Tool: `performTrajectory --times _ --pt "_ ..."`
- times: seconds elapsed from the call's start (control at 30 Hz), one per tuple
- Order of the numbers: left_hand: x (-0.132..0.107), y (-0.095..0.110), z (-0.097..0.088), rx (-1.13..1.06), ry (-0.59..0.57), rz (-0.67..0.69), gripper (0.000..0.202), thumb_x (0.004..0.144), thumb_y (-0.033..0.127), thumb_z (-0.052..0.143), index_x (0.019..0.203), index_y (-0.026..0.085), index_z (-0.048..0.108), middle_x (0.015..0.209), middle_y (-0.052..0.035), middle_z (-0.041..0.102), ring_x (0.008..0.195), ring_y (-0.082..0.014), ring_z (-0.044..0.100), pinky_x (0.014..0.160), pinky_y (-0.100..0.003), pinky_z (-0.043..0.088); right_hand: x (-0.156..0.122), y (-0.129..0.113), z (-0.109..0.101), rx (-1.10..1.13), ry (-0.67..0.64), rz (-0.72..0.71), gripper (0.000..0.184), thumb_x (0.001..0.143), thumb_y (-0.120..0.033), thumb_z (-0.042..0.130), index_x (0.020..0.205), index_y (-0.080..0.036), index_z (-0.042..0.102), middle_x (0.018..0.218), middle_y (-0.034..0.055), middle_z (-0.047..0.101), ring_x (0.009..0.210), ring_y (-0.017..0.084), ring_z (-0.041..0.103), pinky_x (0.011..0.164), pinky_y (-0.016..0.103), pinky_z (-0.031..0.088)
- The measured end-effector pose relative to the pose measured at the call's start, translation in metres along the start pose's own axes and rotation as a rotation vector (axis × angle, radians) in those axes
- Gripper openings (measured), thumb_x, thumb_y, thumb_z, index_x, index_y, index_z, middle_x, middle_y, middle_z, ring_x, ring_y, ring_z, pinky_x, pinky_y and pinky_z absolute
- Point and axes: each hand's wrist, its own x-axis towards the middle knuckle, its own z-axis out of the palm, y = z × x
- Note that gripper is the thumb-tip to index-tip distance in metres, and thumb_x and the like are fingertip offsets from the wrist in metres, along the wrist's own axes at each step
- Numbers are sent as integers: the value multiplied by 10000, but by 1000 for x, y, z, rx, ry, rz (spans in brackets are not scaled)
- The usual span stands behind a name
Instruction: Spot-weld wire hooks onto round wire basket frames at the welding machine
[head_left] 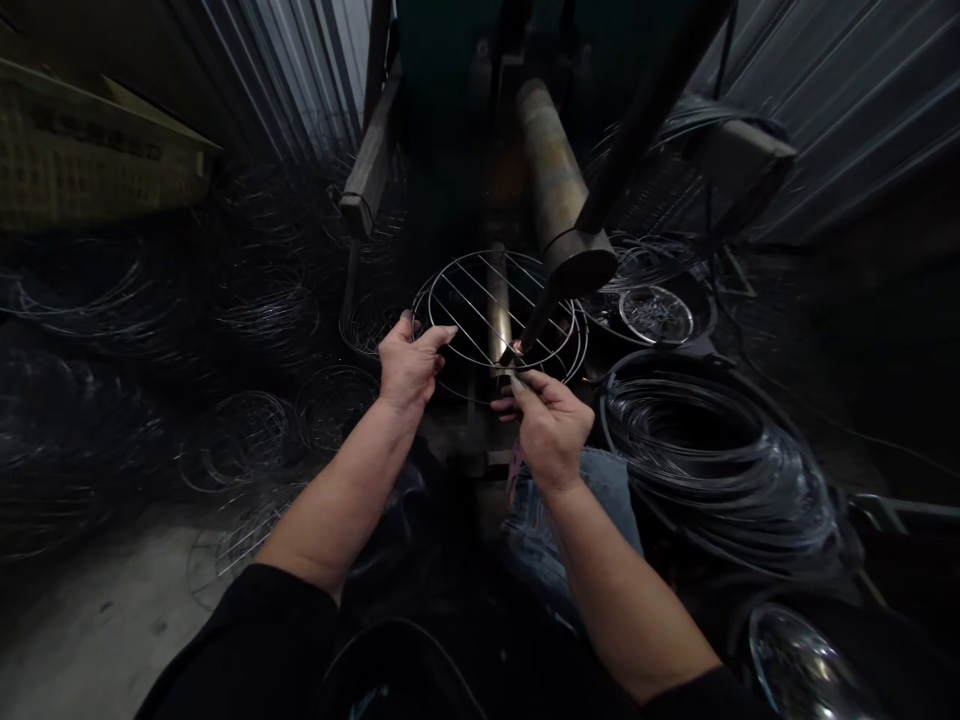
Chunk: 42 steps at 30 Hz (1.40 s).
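The left hand (409, 365) grips the left rim of a round wire rack (463, 322); the right hand (553, 425) is pinched narrow at the near rim, though the dimness hides exactly what it holds. The rack lies across a metal rod (499, 310), below a thick cylinder (559, 170). Rightward sit a bowl (656, 315) and coiled wire (712, 460).

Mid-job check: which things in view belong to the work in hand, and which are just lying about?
In use:
round wire grid, its rim held by the left hand
right hand, at the grid's near edge
brass-coloured lower bar
upper cylindrical arm

Apparently lying about:
wire coil, right
metal dish of small pieces
yellowish crate, left
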Motion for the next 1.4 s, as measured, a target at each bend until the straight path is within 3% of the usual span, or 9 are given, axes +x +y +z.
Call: performTrajectory --times 0.63,0.97,1.13,1.4 --pt "10 1 7 -70 -57 -55 537 477 133 800 951 164 549 703 37 514 537 -71 513 417 -168 251 12 0 2 -9 54 -79 167 728 -275 675 811 -129 681 617 3 657 472 159 644 387 207 475" --pt "11 2 9 -61 -26 -67 732 517 78 745 1202 139 496 724 37 508 527 -66 487 405 -175 210 16 2 3 -11 54 -59 176 718 -276 677 817 -130 687 648 5 666 473 148 639 376 195 458" --pt "13 1 9 -40 -49 -58 673 493 121 751 1119 138 506 663 54 489 496 -67 457 390 -181 198 20 -1 5 -33 49 -53 167 720 -288 664 780 -134 678 612 -1 645 471 152 639 375 195 453" --pt "16 -1 9 -48 -46 -59 691 496 123 745 1135 138 483 644 60 489 503 -77 471 392 -179 202 12 8 -18 -267 -41 -122 229 770 -335 658 912 -164 710 743 21 683 591 156 660 443 210 481"
